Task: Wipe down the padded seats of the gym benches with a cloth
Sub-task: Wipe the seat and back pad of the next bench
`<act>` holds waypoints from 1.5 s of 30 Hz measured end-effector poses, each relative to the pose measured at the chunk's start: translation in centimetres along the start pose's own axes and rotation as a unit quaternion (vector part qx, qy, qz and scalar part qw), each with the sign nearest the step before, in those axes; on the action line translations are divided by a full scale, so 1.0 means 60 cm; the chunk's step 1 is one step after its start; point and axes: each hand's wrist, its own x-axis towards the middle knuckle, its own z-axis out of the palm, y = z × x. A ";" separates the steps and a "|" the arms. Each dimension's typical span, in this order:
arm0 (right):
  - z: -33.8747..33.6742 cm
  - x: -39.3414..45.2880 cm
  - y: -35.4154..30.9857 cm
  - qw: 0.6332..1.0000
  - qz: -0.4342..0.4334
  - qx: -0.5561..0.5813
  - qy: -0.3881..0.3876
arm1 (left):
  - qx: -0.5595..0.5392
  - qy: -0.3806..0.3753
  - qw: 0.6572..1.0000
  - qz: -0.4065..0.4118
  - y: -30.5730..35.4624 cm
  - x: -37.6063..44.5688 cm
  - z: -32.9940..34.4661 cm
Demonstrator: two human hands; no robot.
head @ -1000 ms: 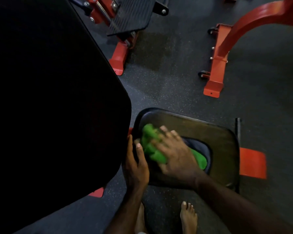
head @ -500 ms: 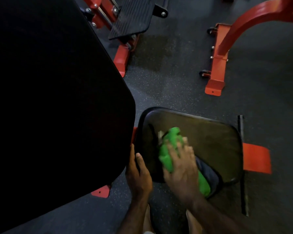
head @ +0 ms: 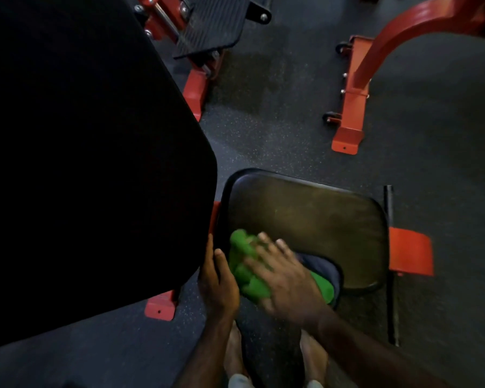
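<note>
1. The right hand [head: 286,278] presses flat on a bunched green cloth [head: 245,271], fingers spread and nearly straight over it.
2. The cloth lies on the padded seat [head: 314,219], at the seat's 8 o'clock corner; a dark blue layer shows under its near end.
3. The left hand [head: 217,278], at the cloth's 9 o'clock, rests against the seat's edge; I cannot tell whether it grips.
4. A large black backrest pad [head: 90,163] lies at 9 o'clock of the seat, and a red frame [head: 356,88] at 12 o'clock.

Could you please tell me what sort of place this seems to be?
Most likely a gym: a padded black seat on a red metal frame, a speckled rubber floor, and another red machine with a ribbed footplate nearby.
</note>
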 end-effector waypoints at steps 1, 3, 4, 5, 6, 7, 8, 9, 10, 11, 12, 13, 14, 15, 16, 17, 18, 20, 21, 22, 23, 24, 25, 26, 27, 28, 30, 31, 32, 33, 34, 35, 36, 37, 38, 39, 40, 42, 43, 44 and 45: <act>-0.001 -0.001 0.008 0.994 0.101 0.024 0.017 | 0.002 0.000 1.000 0.003 0.000 -0.003 0.000; -0.006 0.004 -0.013 0.941 0.318 0.101 0.057 | -0.007 -0.002 1.000 0.010 -0.002 -0.008 -0.004; -0.004 0.007 -0.031 0.933 0.336 0.103 0.073 | -0.010 -0.003 1.000 0.010 -0.003 -0.009 -0.004; 0.004 0.004 -0.045 0.950 0.287 0.092 0.078 | -0.010 -0.001 1.000 0.004 -0.004 -0.009 -0.003; 0.014 -0.005 -0.053 0.978 0.189 0.068 0.055 | -0.011 0.001 1.000 -0.006 -0.006 -0.009 -0.002; 0.016 -0.015 -0.050 0.995 0.091 0.038 0.020 | -0.011 0.003 1.000 -0.017 -0.006 -0.010 -0.002; 0.012 -0.021 -0.035 1.000 0.026 0.011 -0.002 | -0.013 0.004 1.000 -0.019 -0.004 -0.010 -0.002; 0.009 -0.022 -0.016 1.000 0.013 -0.003 -0.008 | -0.016 0.003 1.000 -0.016 -0.001 -0.009 -0.001; 0.009 -0.023 -0.006 0.998 0.059 0.003 0.000 | -0.016 0.002 1.000 -0.010 -0.002 -0.008 -0.003; 0.010 -0.024 -0.005 0.988 0.150 0.032 0.017 | -0.017 0.003 1.000 -0.005 -0.001 -0.006 -0.002; 0.007 -0.023 -0.018 0.966 0.247 0.067 0.036 | -0.020 0.004 1.000 -0.002 -0.003 -0.006 -0.004; 0.007 -0.018 -0.037 0.947 0.304 0.091 0.051 | -0.023 0.005 1.000 -0.004 -0.004 -0.005 -0.004; 0.009 -0.015 -0.058 0.944 0.309 0.096 0.061 | -0.022 0.008 1.000 -0.005 -0.006 -0.005 -0.005; 0.016 -0.014 -0.071 0.958 0.265 0.094 0.062 | -0.020 0.011 1.000 -0.008 -0.007 -0.004 -0.004; 0.024 -0.022 -0.078 0.976 0.195 0.081 0.049 | -0.017 0.010 1.000 -0.013 -0.009 -0.006 -0.001; 0.027 -0.028 -0.073 0.989 0.125 0.069 0.028 | -0.016 0.008 1.000 -0.018 -0.010 -0.006 0.000; 0.026 -0.034 -0.057 0.996 0.076 0.049 0.012 | -0.015 0.006 1.000 -0.021 -0.010 -0.006 0.000; 0.026 -0.045 -0.023 0.997 0.073 0.023 0.006 | -0.018 0.005 1.000 -0.020 -0.010 -0.006 -0.001; 0.027 -0.055 -0.011 0.991 0.126 0.032 0.012 | -0.020 0.002 1.000 -0.020 -0.010 -0.006 -0.002; 0.027 -0.066 -0.008 0.979 0.194 0.055 0.025 | -0.020 -0.003 1.000 -0.017 -0.010 -0.006 -0.005; 0.023 -0.078 -0.012 0.964 0.249 0.080 0.039 | -0.017 -0.005 1.000 -0.013 -0.011 -0.007 -0.006; 0.021 -0.085 -0.022 0.951 0.288 0.096 0.053 | -0.015 -0.007 1.000 -0.010 -0.013 -0.009 -0.006; 0.020 -0.086 -0.033 0.943 0.312 0.102 0.062 | -0.015 -0.003 1.000 -0.012 -0.012 -0.009 -0.003; 0.023 -0.081 -0.048 0.940 0.321 0.101 0.061 | -0.015 0.000 1.000 -0.016 -0.014 -0.010 -0.002; 0.026 -0.070 -0.061 0.945 0.308 0.093 0.055 | -0.014 0.006 1.000 -0.017 -0.014 -0.011 0.001; 0.031 -0.054 -0.073 0.957 0.276 0.075 0.048 | -0.014 0.011 1.000 -0.013 -0.014 -0.012 0.004; 0.039 -0.017 -0.080 0.982 0.176 0.055 0.044 | -0.021 0.014 0.999 -0.019 -0.015 -0.010 0.008; 0.040 -0.003 -0.073 0.990 0.129 0.053 0.038 | -0.027 0.015 0.999 -0.029 -0.016 -0.008 0.009; 0.037 0.005 -0.061 0.994 0.093 0.044 0.028 | -0.031 0.014 0.999 -0.036 -0.018 -0.006 0.010; 0.033 0.005 -0.047 0.997 0.072 0.035 0.014 | -0.033 0.012 0.999 -0.038 -0.021 -0.004 0.008; 0.028 -0.005 -0.035 0.997 0.072 0.030 0.005 | -0.034 0.010 0.999 -0.035 -0.023 -0.002 0.006; 0.024 -0.020 -0.024 0.995 0.094 0.032 0.002 | -0.032 0.007 0.999 -0.030 -0.022 0.001 0.005; 0.023 -0.040 -0.018 0.989 0.138 0.043 0.009 | -0.028 0.004 0.999 -0.028 -0.021 0.002 0.004; 0.020 -0.060 -0.014 0.979 0.191 0.063 0.023 | -0.023 0.000 0.999 -0.026 -0.017 0.003 0.003; 0.018 -0.075 -0.015 0.967 0.238 0.083 0.040 | -0.020 -0.002 1.000 -0.019 -0.012 0.005 0.003; 0.015 -0.087 -0.023 0.953 0.281 0.102 0.054 | -0.017 -0.006 1.000 -0.011 -0.008 0.004 0.004; 0.013 -0.083 -0.034 0.939 0.316 0.116 0.064 | -0.016 -0.004 1.000 -0.004 -0.002 0.007 0.006; 0.015 -0.060 -0.056 0.931 0.340 0.122 0.057 | -0.004 0.003 1.000 0.007 0.003 0.009 0.013; 0.016 -0.044 -0.064 0.939 0.319 0.117 0.046 | -0.002 0.008 1.000 0.011 0.005 0.010 0.018; 0.017 -0.028 -0.068 0.953 0.278 0.110 0.041 | -0.003 0.010 1.000 0.010 0.007 0.010 0.021; 0.019 -0.017 -0.066 0.968 0.225 0.103 0.036 | -0.005 0.010 1.000 0.007 0.007 0.010 0.025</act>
